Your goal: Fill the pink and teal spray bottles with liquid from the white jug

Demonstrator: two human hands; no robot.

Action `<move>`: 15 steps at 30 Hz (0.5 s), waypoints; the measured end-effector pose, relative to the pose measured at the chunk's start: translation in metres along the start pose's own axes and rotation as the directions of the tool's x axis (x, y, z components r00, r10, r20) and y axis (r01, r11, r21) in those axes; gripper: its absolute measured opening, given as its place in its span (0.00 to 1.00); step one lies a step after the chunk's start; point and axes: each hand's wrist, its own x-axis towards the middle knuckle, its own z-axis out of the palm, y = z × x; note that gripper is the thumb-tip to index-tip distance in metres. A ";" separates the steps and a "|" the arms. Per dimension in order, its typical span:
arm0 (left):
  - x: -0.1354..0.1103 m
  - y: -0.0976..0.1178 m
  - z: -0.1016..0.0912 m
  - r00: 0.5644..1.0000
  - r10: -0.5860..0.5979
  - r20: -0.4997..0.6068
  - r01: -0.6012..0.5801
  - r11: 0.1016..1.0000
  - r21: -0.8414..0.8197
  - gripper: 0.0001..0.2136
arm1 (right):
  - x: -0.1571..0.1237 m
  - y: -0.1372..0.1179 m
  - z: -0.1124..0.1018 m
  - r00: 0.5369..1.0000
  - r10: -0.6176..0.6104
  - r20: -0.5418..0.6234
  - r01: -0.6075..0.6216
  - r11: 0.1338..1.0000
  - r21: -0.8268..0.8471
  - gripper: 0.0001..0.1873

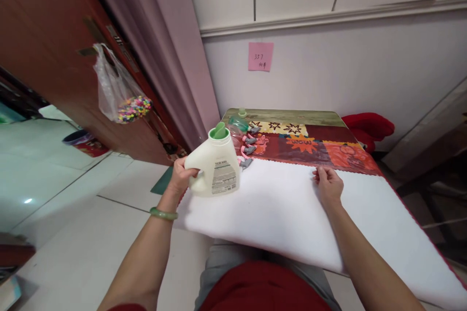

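Note:
My left hand (pixel 181 175) is closed round the handle of a white detergent jug (pixel 216 164) with a green open spout, held upright at the left edge of a white cloth (pixel 277 209). A green bangle (pixel 163 213) sits on that wrist. My right hand (pixel 328 183) rests on the far edge of the white cloth with fingers curled down onto it, where it meets a colourful patterned cloth (pixel 314 148). Behind the jug lie a clear bottle with a green cap (pixel 239 124) and several pink and grey clips (pixel 250 146).
The small table (pixel 288 115) stands against a white wall bearing a pink sticky note (pixel 260 56). A plastic bag of coloured beads (pixel 124 95) hangs from a brown door at left. A red cushion (pixel 368 129) lies right of the table. Tiled floor spreads left.

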 end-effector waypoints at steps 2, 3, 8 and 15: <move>0.007 -0.003 -0.003 0.999 -0.028 0.029 0.029 0.999 -0.027 0.06 | 0.000 0.002 0.000 1.000 -0.013 0.003 0.013 1.000 -0.017 0.22; 0.009 -0.005 -0.004 0.999 -0.041 0.032 0.043 0.998 -0.037 0.06 | 0.000 0.003 0.000 1.000 -0.020 0.008 0.020 0.999 -0.029 0.23; -0.001 -0.019 0.000 0.989 -0.108 -0.104 0.100 0.992 -0.082 0.10 | 0.001 0.006 0.000 0.999 -0.026 0.025 0.028 0.997 -0.066 0.24; -0.007 -0.034 0.022 0.901 -0.146 -0.408 0.085 0.983 -0.163 0.07 | 0.000 0.003 0.002 0.999 -0.031 0.022 0.033 0.997 -0.067 0.23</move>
